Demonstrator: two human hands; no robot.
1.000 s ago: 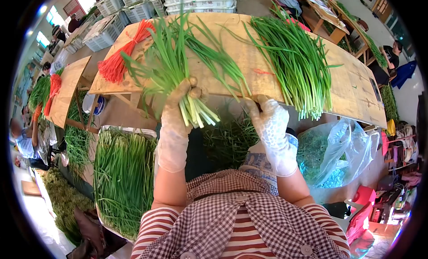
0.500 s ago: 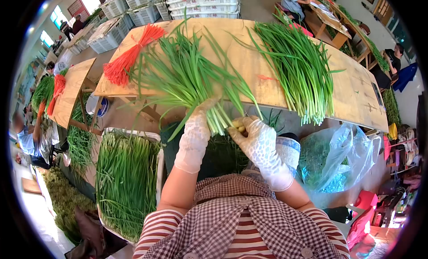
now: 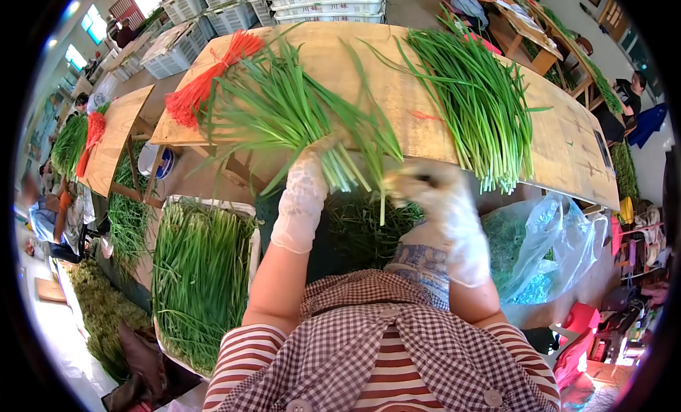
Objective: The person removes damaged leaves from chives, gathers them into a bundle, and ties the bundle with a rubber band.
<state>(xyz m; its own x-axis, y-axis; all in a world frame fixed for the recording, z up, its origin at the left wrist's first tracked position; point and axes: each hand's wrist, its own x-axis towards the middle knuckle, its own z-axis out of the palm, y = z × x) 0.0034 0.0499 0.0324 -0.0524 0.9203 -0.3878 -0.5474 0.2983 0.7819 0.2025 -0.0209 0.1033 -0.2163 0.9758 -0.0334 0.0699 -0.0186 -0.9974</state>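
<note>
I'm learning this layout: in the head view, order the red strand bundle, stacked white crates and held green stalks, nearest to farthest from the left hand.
1. Held green stalks, in the left hand.
2. Red strand bundle, at left on the table.
3. Stacked white crates, beyond the table.

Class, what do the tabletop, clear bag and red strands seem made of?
Tabletop: apparently worn wood, perhaps plywood; tan, blotchy surface.
Clear bag: probably thin, glossy plastic; see-through, creased, bright highlights.
Red strands: possibly plastic, finish unclear; bright, thin, fanned.
</note>
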